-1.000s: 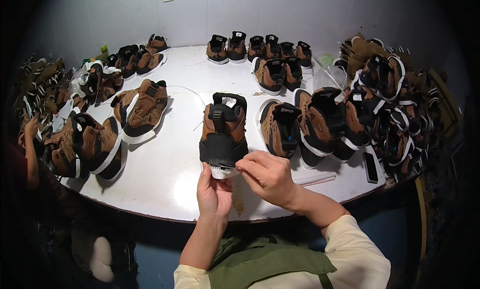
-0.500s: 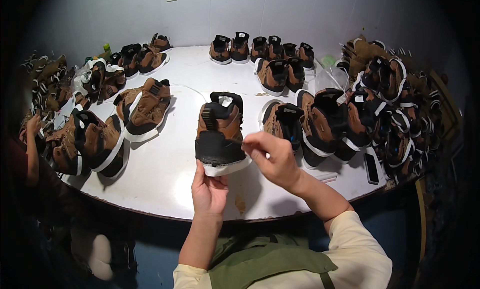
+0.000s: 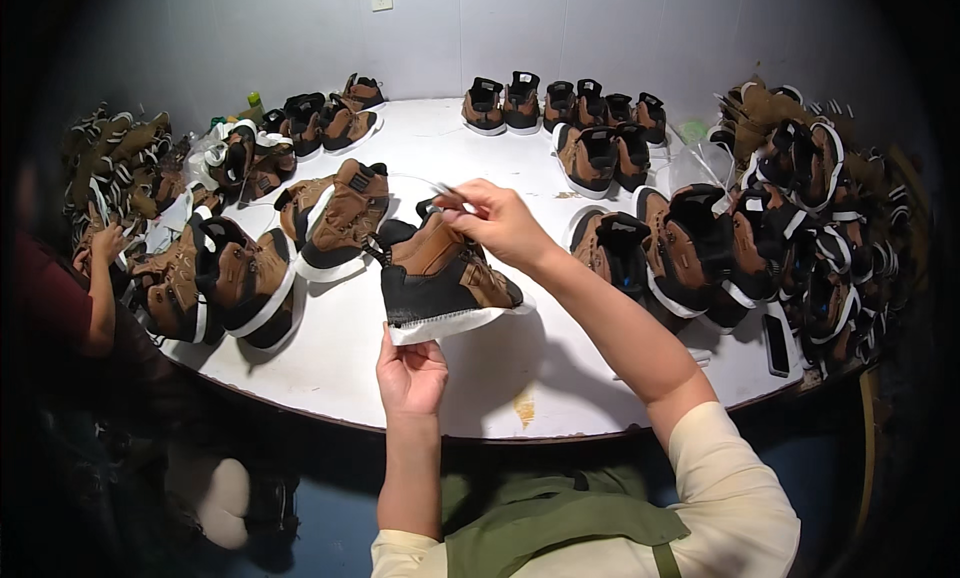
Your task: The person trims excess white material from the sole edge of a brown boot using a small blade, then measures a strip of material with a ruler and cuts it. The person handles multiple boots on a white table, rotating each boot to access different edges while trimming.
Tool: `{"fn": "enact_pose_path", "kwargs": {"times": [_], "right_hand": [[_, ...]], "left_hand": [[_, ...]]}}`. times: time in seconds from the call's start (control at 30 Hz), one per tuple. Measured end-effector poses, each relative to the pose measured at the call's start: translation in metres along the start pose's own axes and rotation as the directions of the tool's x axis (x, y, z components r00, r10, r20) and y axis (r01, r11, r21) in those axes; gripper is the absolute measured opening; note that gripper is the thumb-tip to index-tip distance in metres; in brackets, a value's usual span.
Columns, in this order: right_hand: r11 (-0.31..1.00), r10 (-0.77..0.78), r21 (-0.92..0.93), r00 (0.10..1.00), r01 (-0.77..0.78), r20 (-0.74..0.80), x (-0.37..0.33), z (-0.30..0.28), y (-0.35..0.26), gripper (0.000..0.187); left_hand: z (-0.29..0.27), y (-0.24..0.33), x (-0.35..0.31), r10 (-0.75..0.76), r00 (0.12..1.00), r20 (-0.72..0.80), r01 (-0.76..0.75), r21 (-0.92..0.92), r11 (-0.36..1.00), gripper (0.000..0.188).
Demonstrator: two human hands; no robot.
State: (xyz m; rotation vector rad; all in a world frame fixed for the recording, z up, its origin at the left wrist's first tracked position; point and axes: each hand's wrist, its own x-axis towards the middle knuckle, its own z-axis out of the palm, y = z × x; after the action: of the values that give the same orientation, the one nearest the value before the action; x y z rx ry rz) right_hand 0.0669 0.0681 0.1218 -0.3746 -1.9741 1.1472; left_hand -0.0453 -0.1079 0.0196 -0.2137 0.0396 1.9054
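Observation:
A brown and black shoe (image 3: 432, 268) with a white sole edge is held up above the table, its side toward me and its toe to the right. My left hand (image 3: 412, 378) grips it from below, with thumb and fingers at the heel end of the sole. Over the shoe's collar, my right hand (image 3: 492, 221) is closed in a pinch round a thin, dark, stick-like tool (image 3: 450, 194). The tool's tip is blurred and its kind is unclear. Left of the held shoe, another brown shoe (image 3: 345, 218) leans on its pair.
Shoes stand on the white table (image 3: 330, 378) at left, along the back and at right (image 3: 695, 238). A phone (image 3: 777, 340) lies near the right edge. Heaped shoes (image 3: 800, 168) flank the table. At far left a co-worker's hand (image 3: 107, 243) is among shoes.
The held shoe has turned from heel-on to side-on. My right hand has moved up and left, from the shoe's side to above its collar. The view has shifted left.

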Motion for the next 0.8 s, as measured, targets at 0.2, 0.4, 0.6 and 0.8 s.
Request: {"fn": "enact_pose_path", "kwargs": {"times": [0.2,0.4,0.6,0.8], "right_hand": [[0.93,0.093,-0.367,0.965,0.004,0.246,0.033,0.027,-0.009,0.041],[0.795,0.036,-0.598,0.977,0.099,0.209,0.03,0.029,-0.021,0.055],[0.767,0.076,-0.64,0.987,0.03,0.138,0.028,0.022,-0.024,0.057],[0.734,0.105,-0.679,0.985,0.014,0.134,0.027,0.015,-0.026,0.058]], "left_hand": [[0.002,0.006,-0.002,0.051,0.993,-0.104,-0.051,-0.001,0.999,0.023],[0.015,0.001,-0.008,0.023,0.998,-0.062,-0.019,0.052,0.998,0.022],[0.012,-0.005,-0.012,0.014,0.998,-0.062,-0.004,0.156,0.988,0.016],[0.009,-0.011,-0.011,0.065,0.997,-0.033,-0.057,0.217,0.975,0.015]]}}
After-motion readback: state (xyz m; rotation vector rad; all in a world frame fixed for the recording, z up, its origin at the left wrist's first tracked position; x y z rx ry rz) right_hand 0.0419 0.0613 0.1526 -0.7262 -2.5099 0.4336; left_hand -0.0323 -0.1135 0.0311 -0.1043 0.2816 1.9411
